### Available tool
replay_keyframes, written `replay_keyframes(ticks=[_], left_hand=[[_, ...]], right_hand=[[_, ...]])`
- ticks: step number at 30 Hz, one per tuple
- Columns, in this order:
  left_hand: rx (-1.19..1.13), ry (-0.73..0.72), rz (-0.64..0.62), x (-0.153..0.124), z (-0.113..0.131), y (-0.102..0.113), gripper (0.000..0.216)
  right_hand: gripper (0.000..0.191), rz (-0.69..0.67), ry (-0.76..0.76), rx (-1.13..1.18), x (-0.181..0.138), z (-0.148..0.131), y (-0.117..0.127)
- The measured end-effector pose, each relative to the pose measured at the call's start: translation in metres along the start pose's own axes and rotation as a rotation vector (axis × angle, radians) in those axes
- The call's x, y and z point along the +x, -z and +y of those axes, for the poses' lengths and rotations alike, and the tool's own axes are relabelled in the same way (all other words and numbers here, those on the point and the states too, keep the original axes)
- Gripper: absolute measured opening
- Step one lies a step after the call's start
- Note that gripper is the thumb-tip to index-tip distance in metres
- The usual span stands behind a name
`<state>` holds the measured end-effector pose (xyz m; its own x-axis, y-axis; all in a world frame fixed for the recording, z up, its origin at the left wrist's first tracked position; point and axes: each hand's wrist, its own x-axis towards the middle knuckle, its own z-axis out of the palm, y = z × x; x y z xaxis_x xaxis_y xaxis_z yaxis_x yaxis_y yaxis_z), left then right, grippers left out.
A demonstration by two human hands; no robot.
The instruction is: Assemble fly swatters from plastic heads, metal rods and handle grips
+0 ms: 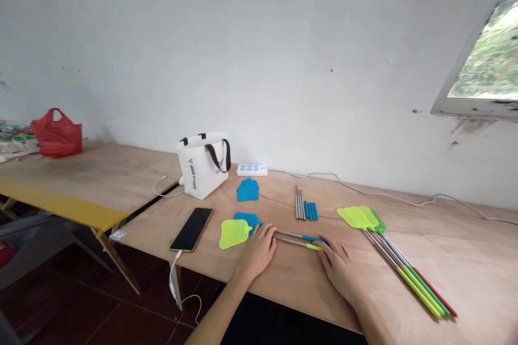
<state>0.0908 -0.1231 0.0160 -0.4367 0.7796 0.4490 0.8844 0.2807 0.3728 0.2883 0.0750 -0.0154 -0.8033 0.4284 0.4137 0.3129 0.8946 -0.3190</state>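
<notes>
The left hand [262, 245] lies over the necks of a lime swatter [234, 234] and a blue swatter [246, 219], the right hand [339, 265] touching their handles; I cannot tell whether either grips. Both lie side by side on the surface [299, 283], between a phone [191, 229] and more swatters [388, 248]. Behind are blue grips [311, 211], rods [299, 205], a bag [202, 179] and a power strip [252, 170].

Left fingers [266, 230] over blue swatter [246, 219], yellow-green swatter [234, 234]; right fingers [329, 251] at their handles [313, 247]; phone [192, 229] at left.
</notes>
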Motion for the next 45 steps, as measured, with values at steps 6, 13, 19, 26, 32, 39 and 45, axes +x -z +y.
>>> replay_keyframes(ticks=[6,13,19,26,32,39,45], left_hand=[[0.025,0.0,-0.019,0.0,0.0,0.0,0.031],[0.028,-0.01,-0.029,0.0,0.001,0.001,0.031],[0.005,-0.001,-0.031,-0.001,-0.002,-0.001,0.03],[-0.157,0.035,0.006,0.007,-0.005,0.001,0.047],[0.068,0.21,0.011,0.005,-0.04,0.039,0.041],[0.069,0.411,-0.154,-0.013,-0.085,0.054,0.063],[0.082,0.537,-0.146,-0.007,-0.072,0.055,0.083]], right_hand=[[0.041,0.007,0.026,-0.025,0.0,0.001,-0.001],[0.04,0.015,0.039,-0.058,0.001,0.002,-0.001],[0.039,0.023,0.034,-0.04,0.0,-0.001,0.001],[0.033,0.043,0.023,-0.005,0.003,-0.003,0.004],[0.028,0.03,0.138,-0.092,0.002,-0.028,0.007],[0.026,0.028,0.265,-0.071,-0.005,-0.091,-0.008],[0.025,-0.034,0.252,0.076,-0.003,-0.099,0.002]])
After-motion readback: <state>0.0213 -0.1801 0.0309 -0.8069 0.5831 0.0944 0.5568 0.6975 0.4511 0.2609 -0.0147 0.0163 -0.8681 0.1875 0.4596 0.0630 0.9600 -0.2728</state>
